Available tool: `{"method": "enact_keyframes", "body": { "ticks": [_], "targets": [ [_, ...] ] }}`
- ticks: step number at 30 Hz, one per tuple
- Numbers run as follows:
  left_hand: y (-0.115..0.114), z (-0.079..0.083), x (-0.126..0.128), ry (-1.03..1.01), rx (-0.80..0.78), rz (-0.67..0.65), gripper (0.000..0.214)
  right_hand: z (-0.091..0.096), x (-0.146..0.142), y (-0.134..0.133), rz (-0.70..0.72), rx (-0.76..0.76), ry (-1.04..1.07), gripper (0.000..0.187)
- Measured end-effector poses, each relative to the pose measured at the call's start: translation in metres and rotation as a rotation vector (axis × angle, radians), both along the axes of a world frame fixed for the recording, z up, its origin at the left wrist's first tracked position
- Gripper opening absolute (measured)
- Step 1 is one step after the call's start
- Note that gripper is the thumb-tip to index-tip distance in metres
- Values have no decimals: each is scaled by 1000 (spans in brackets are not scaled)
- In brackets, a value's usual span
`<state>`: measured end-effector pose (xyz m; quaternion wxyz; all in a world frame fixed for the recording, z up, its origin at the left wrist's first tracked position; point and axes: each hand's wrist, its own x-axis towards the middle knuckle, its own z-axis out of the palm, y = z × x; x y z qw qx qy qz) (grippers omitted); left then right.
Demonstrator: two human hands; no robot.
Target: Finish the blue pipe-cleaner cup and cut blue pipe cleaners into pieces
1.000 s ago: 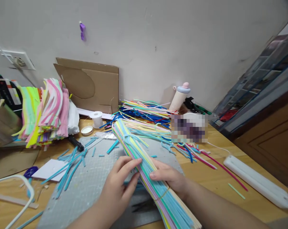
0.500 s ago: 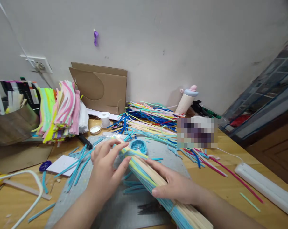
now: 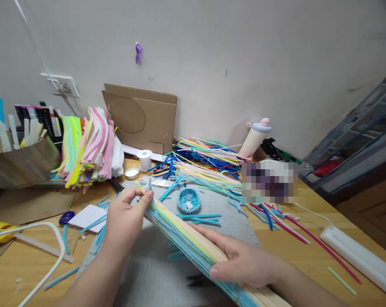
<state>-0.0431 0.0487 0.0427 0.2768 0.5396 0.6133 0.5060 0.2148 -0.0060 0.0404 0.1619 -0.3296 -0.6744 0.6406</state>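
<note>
A thick bundle of pastel pipe cleaners [image 3: 183, 238] (blue, yellow, cream, green) lies slanting across the grey mat [image 3: 154, 273]. My right hand [image 3: 244, 260] grips the bundle near its lower end, fingers wrapped over it. My left hand [image 3: 127, 215] pinches the upper tip of the bundle, thumb and fingers closed on a few strands. Just beyond the bundle, a small round blue woven piece [image 3: 188, 200] sits on the mat, among short cut blue pieces [image 3: 199, 218].
A loose heap of coloured pipe cleaners [image 3: 205, 160] lies at the back, beside a bottle [image 3: 255, 136] and a cardboard sheet [image 3: 141, 115]. Folded pastel stacks [image 3: 87, 147] stand at the left. A white power strip [image 3: 359, 256] lies at the right, a thread spool [image 3: 145, 158] behind.
The bundle swung to the left and its far end dropped, uncovering the round blue piece. My left hand moved up to the bundle's tip; my right hand slid down its length.
</note>
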Motion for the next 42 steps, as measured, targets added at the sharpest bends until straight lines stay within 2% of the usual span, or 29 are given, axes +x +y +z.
{"method": "enact_keyframes", "body": {
  "ticks": [5, 8, 9, 11, 13, 14, 16, 18, 19, 21, 22, 27, 30, 34, 37, 40, 42],
  "targets": [
    [7, -3, 0, -565, -28, 34, 26, -2, -1, -1, -101, -233, 191, 70],
    [9, -7, 4, -642, -26, 29, 29, -5, 0, 0, -125, -445, 282, 76],
    [9, -9, 6, -629, -34, 14, 31, -5, -1, 0, -124, -477, 299, 78],
    [9, -13, 9, -603, -56, -11, 34, -3, -1, 0, -118, -442, 296, 77],
    [7, -16, 10, -492, -4, 33, 36, -1, -1, 0, -114, -322, 251, 74],
    [5, -16, 10, -362, 70, 83, 40, 0, -2, 0, -110, -261, 224, 73],
    [1, -14, 8, 54, 272, 151, 41, 0, -2, 0, -117, -166, 178, 73],
    [-4, -9, 6, 518, 433, 51, 26, -2, -3, 0, -143, -96, 151, 73],
    [-6, -6, 5, 670, 463, -34, 20, -3, -3, 0, -167, -61, 141, 73],
    [-8, -2, 5, 820, 463, -149, 16, -5, -4, -1, -227, 20, 104, 72],
    [-8, -2, 6, 834, 456, -158, 14, -5, -5, -2, -254, 65, 72, 73],
    [-5, -9, 8, 837, 435, -24, 11, 1, -9, -12, -300, 322, -155, 72],
    [-5, -13, 10, 845, 391, -48, 8, 4, -11, -18, -299, 423, -237, 70],
    [-19, -12, 19, 783, 551, 27, 3, -1, -12, -20, -342, 421, -299, 70],
    [-36, -14, 30, 804, 730, 31, 18, -5, -14, -18, -384, 414, -292, 67],
    [-47, -20, 37, 907, 858, -12, 25, -5, -14, -14, -445, 411, -184, 64],
    [-47, -21, 38, 935, 885, -39, 26, -4, -12, -11, -457, 323, -19, 62]
  ]
}}
